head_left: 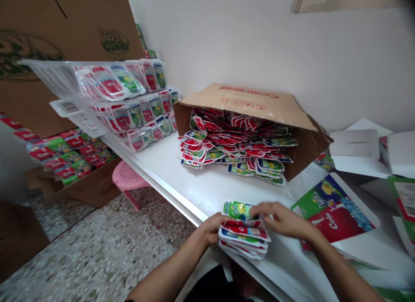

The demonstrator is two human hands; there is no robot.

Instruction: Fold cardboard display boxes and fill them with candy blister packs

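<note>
My left hand (212, 228) grips the left side of a small stack of flat blister-packed candy packets (244, 239) at the near edge of the white table (201, 185). My right hand (282, 220) is closed over the top of the stack, its fingers on a green packet (238, 210) lying uppermost. The packets in the stack are red, blue and green with white rims.
A cardboard box (253, 105) lies on its side behind, spilling many more packets (233, 148). White trays (106, 83) of packets are stacked at the left. A flat printed display card (333, 211) lies right of my hands. A pink stool (126, 176) stands on the floor.
</note>
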